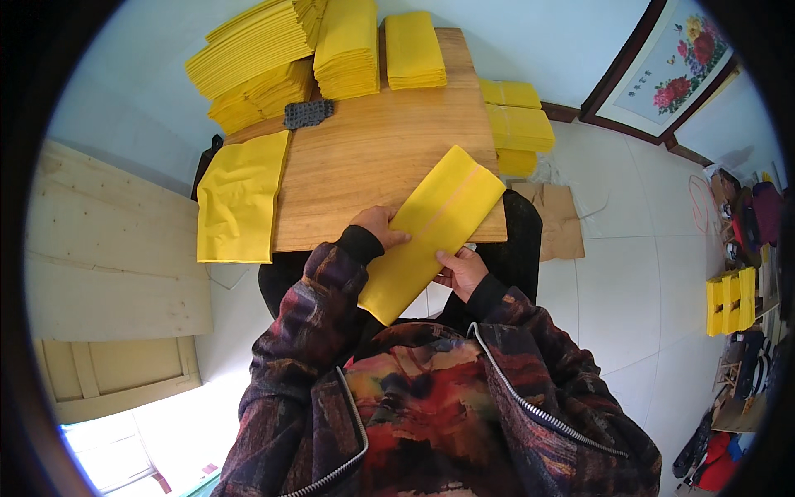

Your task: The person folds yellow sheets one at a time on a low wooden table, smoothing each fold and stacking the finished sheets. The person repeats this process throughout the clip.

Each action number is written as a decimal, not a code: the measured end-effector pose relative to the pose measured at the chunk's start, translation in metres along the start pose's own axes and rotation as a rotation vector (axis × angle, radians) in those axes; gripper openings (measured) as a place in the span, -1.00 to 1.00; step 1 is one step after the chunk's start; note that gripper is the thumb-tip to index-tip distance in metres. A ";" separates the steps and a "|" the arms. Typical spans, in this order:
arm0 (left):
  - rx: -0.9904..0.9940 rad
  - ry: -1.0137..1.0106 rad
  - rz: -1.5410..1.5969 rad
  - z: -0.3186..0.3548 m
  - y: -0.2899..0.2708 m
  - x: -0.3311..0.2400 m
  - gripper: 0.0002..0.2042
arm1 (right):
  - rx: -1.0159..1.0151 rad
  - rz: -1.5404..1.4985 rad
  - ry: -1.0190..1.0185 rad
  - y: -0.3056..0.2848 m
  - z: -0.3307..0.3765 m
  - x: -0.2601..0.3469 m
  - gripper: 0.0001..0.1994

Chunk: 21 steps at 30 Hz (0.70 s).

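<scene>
Two hands of mine hold one folded yellow paper sheet [431, 232], a long flat rectangle lying slantwise, its upper end resting on the near edge of the wooden counter [373, 149] and its lower end hanging off toward my chest. My left hand [379, 228] lies flat on the sheet's left edge, fingers pressing down, while my right hand [462, 272] has a closed grip on the lower right edge, thumb on top. At the counter's left edge a larger yellow sheet [240, 199] lies spread, drooping over the side. Along the far edge stand several stacks of folded yellow paper [348, 45], neat oblong piles, with a small dark grey perforated block [308, 113] just in front of them. More yellow stacks [517, 124] sit off the counter's right corner, near a flattened brown paper bag [556, 217] on the white tiled floor [629, 273]. A framed flower picture [675, 62] leans at the upper right.
</scene>
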<state>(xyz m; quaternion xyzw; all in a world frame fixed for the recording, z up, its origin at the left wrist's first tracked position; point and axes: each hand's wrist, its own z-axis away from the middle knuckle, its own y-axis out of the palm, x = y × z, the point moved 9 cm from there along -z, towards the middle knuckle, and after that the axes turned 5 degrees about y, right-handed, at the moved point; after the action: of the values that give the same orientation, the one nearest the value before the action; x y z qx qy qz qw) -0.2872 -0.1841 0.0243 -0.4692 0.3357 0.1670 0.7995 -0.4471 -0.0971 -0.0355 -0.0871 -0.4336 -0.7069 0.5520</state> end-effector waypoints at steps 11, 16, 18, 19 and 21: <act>-0.294 0.678 0.780 0.053 -0.108 -0.115 -0.62 | 0.101 0.781 -0.898 0.107 0.089 0.204 -0.85; -0.502 0.822 0.605 0.078 -0.166 -0.159 -0.77 | 0.098 1.096 -1.003 0.157 0.117 0.269 -0.87; -0.545 0.788 0.590 0.074 -0.166 -0.149 -0.81 | 0.246 1.022 -1.075 0.161 0.118 0.272 -0.87; -0.516 0.754 0.659 0.064 -0.158 -0.140 -0.79 | 0.154 1.000 -1.018 0.150 0.103 0.270 -0.87; -0.498 0.777 0.726 0.044 -0.139 -0.125 -0.77 | 0.117 0.891 -1.005 0.135 0.076 0.254 -0.86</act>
<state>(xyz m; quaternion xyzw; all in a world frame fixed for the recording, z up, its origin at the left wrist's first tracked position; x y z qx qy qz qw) -0.2791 -0.2103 0.2147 -0.5246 0.6940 0.3199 0.3752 -0.4539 -0.2238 0.2333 -0.5461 -0.5979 -0.2605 0.5257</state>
